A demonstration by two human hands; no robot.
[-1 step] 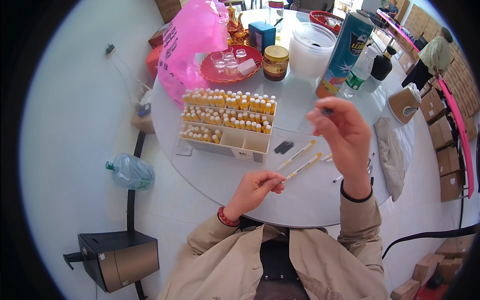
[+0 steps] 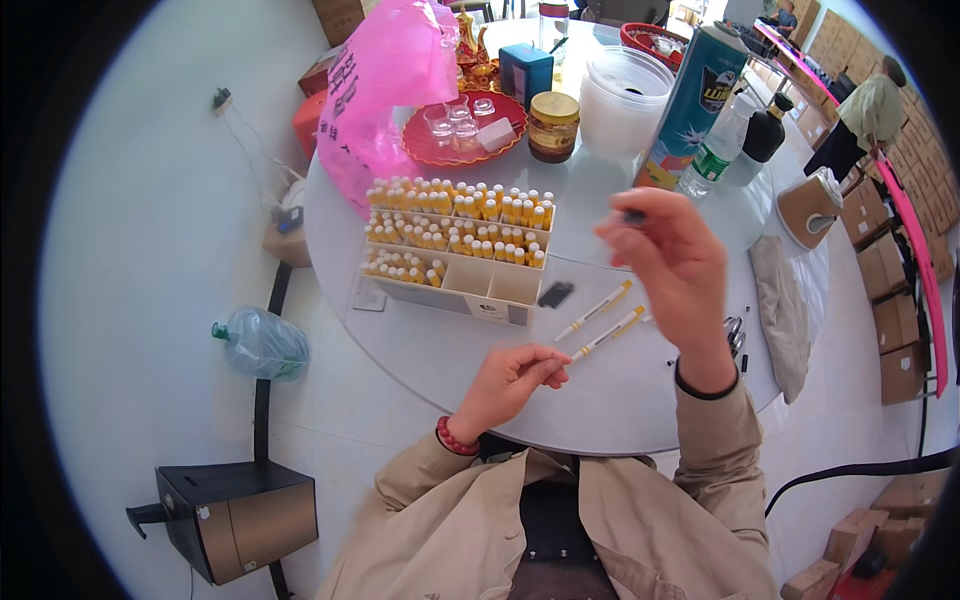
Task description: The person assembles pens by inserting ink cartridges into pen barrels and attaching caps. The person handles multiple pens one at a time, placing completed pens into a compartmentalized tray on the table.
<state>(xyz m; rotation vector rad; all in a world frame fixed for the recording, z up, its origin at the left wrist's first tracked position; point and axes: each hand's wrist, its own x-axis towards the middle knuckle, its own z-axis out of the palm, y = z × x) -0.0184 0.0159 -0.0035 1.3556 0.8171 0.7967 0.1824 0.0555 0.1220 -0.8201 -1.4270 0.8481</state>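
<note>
In the head view, the left hand (image 2: 518, 380) is resting low over the near edge of the round white bench (image 2: 620, 415), its thumb and fingertips closing on the lower end of a slim white pen with a yellow upper end (image 2: 608, 334); the hold is probably keeping the pen steady while leaving most of its barrel uncovered. A second white-and-yellow pen (image 2: 592, 312) is lying beside it, roughly parallel, farther from the near edge, perhaps so that it is staying within reach. The right hand (image 2: 675, 258) is hanging raised above the bench's right half, slightly blurred, thumb and fingers pinching a small dark piece (image 2: 633, 216) too indistinct to identify; a fingertip grip is probably suiting something so small. Toward the left edge, a white compartmented box with a grey front (image 2: 445, 301) is holding tight rows of yellow sticks with white tops (image 2: 478, 247), the dividers apparently keeping them upright and grouped. A flat black piece (image 2: 556, 294) is lying just beside the box's right end. A long grey cloth (image 2: 780, 320) is lying along the right edge, while a scalloped red plate (image 2: 423, 148) carrying clear cups (image 2: 461, 125) is sitting toward the far edge.
</note>
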